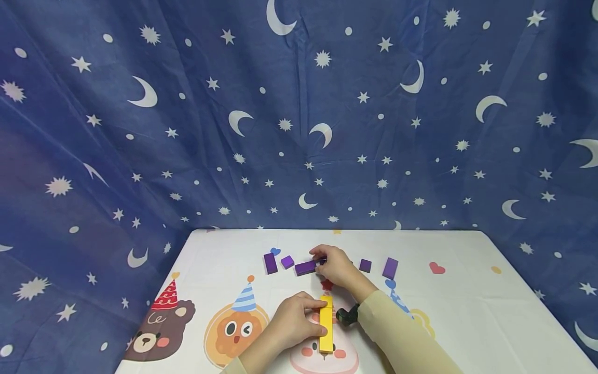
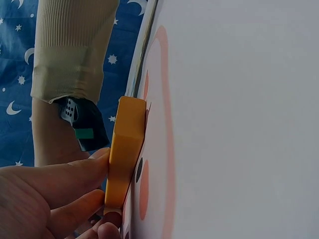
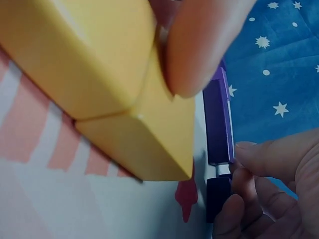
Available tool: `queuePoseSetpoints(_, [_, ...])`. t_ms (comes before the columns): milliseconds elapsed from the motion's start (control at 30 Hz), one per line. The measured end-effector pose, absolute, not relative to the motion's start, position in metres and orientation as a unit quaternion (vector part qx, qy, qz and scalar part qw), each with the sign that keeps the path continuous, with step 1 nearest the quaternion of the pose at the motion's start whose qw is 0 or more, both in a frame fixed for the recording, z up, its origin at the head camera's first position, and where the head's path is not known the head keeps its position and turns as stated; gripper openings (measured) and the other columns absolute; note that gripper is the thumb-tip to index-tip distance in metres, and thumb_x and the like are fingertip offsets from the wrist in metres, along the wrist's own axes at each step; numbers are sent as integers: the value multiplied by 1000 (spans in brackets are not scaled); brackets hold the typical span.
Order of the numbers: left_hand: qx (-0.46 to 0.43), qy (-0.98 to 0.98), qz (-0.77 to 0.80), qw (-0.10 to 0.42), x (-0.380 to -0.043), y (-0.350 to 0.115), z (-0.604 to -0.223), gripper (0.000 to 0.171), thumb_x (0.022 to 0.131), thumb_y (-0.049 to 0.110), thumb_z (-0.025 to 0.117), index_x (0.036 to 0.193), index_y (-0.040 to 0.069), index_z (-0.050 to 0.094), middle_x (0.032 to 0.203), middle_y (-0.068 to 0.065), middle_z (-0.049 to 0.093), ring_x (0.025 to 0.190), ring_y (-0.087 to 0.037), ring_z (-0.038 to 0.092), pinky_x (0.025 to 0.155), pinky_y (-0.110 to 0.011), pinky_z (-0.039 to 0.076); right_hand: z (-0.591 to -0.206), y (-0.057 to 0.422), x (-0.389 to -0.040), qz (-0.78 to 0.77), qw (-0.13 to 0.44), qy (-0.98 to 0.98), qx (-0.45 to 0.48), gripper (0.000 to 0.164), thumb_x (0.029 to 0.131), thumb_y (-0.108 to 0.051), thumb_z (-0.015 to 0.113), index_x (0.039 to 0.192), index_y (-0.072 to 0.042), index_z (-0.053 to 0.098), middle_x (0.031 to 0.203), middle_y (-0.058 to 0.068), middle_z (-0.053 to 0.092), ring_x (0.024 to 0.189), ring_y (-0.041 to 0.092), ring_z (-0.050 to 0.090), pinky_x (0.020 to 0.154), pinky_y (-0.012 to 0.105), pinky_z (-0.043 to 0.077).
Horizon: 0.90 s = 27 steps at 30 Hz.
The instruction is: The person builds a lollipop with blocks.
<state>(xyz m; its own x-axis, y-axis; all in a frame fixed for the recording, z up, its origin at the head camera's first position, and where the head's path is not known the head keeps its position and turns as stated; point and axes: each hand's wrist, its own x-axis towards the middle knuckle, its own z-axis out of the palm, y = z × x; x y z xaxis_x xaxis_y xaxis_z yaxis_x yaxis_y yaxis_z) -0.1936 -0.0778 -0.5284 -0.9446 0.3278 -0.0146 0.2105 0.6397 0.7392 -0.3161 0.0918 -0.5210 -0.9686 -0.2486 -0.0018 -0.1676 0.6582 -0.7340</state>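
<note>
A long yellow block [image 1: 326,330] lies end to end with a short yellow block [image 3: 142,144] over a printed pink face on the tablecloth. My left hand [image 1: 293,319] rests against this pair from the left. Its thumb presses the long block, and a finger [image 3: 192,55] lies on top near the seam. Farther back, my right hand [image 1: 337,266] pinches a dark purple block [image 3: 219,196], mostly covered by its fingers in the head view. Just left of that is a longer purple block [image 1: 306,268], a narrow gap between the two in the right wrist view.
More purple blocks stand along the back: an oblong one [image 1: 270,263] and a small one [image 1: 287,262] at left, a small one [image 1: 365,265] and an oblong one [image 1: 390,268] at right. A blue star-and-moon curtain [image 1: 299,130] hangs behind the white table [image 1: 467,311].
</note>
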Motion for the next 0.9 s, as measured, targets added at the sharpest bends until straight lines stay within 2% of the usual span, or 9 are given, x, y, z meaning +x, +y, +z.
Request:
queuePoseSetpoints(200, [151,902,397,73,-193,-78,-529,55,69,31,100,121,26,84,109,13,73,105,-12,67,95,-34,53,-522,91,-317,-378,62,916,-122,37,88,-2,81,122,-15,77,109,-1,72,98,19,62,99,47,54])
queuePoseSetpoints(567, [155,902,397,73,-194,-78,-530,57,69,32,100,123,26,83,110,12,73,106,-13,67,95,-34,53,-523,89,-318,-343,72,926,-139,32,83,-5,88,111,-18,80,101,-1,67,94,18,60,99,45,54])
queuePoseSetpoints(767, [155,902,396,72,-194,-79,-530,57,69,32,100,123,26,83,110,13,73,106,-13,67,95,-34,53,-523,87,-319,-312,68,935,-157,37,78,-7,92,111,-19,81,100,-2,66,94,17,59,97,45,53])
queuePoseSetpoints(900, [153,902,396,73,-194,-78,-530,56,70,32,100,123,27,83,110,13,73,106,-13,67,95,-34,53,-523,87,-318,-307,69,936,-157,35,79,-7,92,111,-18,82,101,-1,67,94,16,60,99,46,55])
